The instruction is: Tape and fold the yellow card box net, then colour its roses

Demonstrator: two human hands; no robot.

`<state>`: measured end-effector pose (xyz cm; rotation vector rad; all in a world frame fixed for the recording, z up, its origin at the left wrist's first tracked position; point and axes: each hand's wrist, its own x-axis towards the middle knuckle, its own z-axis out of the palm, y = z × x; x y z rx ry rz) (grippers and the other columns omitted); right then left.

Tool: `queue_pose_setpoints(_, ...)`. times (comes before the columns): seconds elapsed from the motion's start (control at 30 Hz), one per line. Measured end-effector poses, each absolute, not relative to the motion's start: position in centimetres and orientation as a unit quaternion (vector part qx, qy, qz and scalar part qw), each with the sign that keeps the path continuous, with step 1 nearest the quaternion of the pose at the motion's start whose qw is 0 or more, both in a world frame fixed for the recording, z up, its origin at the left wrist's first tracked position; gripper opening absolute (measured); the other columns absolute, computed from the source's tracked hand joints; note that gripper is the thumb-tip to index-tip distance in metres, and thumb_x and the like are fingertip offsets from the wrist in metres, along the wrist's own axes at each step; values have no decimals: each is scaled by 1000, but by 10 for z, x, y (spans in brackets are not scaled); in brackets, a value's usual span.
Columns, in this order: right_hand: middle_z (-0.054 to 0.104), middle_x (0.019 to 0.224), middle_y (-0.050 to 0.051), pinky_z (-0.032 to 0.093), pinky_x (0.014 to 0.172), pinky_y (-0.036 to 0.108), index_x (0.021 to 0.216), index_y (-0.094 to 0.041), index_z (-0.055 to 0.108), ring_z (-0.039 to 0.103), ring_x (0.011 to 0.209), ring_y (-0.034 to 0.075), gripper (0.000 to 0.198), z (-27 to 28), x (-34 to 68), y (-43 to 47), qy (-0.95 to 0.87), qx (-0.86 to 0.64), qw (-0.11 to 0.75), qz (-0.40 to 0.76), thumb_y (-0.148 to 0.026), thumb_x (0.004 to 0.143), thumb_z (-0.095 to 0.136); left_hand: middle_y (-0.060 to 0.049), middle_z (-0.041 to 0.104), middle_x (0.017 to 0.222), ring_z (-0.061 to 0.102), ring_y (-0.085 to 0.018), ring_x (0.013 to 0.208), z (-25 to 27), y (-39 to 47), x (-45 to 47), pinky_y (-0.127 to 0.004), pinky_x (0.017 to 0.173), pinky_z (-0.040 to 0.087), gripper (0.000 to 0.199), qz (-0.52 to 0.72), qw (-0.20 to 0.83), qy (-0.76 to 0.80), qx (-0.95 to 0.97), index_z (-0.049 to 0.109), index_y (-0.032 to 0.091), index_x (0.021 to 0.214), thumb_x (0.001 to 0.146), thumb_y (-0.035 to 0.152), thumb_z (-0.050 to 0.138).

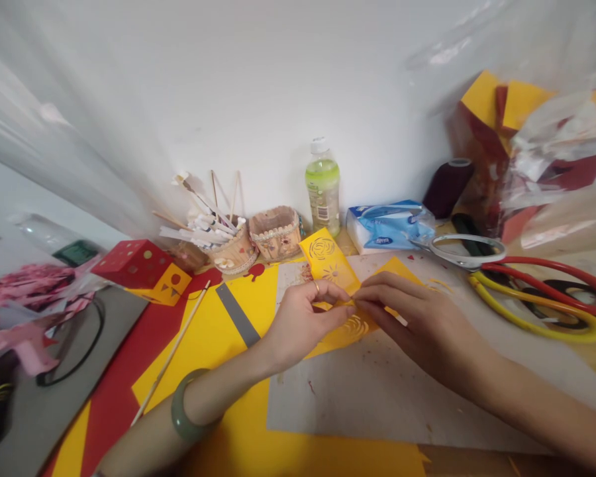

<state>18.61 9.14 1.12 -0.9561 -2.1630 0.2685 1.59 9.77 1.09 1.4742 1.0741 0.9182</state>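
Both hands at it here: the left hand point(295, 318) and right hand point(422, 311) pinch a thin yellow paper piece with cut-out patterns point(330, 260), fingertips close together over the flat pale-grey sheet point(328, 404). It looks light, bendy and easily torn, so plain uncut edges seem the safest hold. One panel's long axis slants away leftward, pointing near the clear green-tinted plastic bottle point(322, 189); fingers hide the rest.

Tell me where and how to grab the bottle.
Grip the bottle around its upper body, below the cap, probably from the front and slightly above: it stands upright near the wall, upper part unobstructed, while the yellow cutout overlaps its base.
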Motion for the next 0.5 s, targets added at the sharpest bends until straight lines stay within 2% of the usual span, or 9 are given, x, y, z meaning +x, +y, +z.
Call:
queue_pose_setpoints(0.1, 62, 78, 4, 45, 58, 24, 81, -15, 62, 57, 67, 12, 12, 15, 186, 92, -820, -401, 374, 164, -13, 83, 50, 1, 62, 72, 55, -10, 65, 13, 98, 15, -22, 60, 42, 9, 388, 524, 440, 618, 60, 16, 73, 71, 24, 62)
queue_pose_setpoints(0.2, 62, 74, 1, 43, 55, 23, 84, -18, 62, 55, 64, 11, 9, 20, 188, 94, -779, -446, 360, 255, -21, 82, 53, 1, 62, 73, 55, -9, 64, 17, 98, 14, -22, 60, 42, 8, 391, 519, 433, 625, 60, 16, 74, 72, 23, 63)
queue_pose_setpoints(0.3, 63, 75, 0, 42, 57, 24, 86, -20, 62, 54, 66, 12, 16, 24, 189, 96, -748, -451, 323, 364, -32, 82, 53, 0, 62, 78, 55, -10, 68, 20, 98, 11, -22, 60, 41, 9, 381, 506, 424, 648, 60, 16, 77, 73, 24, 62)
queue_pose_setpoints(0.37, 62, 71, 0, 41, 56, 24, 79, -19, 62, 53, 64, 13, 20, 26, 190, 97, -734, -443, 300, 418, -37, 81, 53, 0, 62, 80, 56, -11, 71, 22, 98, 10, -22, 62, 41, 9, 373, 501, 421, 658, 60, 17, 78, 74, 25, 62)
queue_pose_setpoints(0.5, 56, 66, -1, 37, 53, 24, 72, -19, 62, 48, 60, 11, 22, 28, 189, 96, -721, -437, 312, 439, -38, 79, 54, 1, 61, 82, 56, -11, 76, 23, 98, 10, -22, 65, 41, 11, 372, 513, 417, 652, 57, 18, 82, 74, 24, 61)
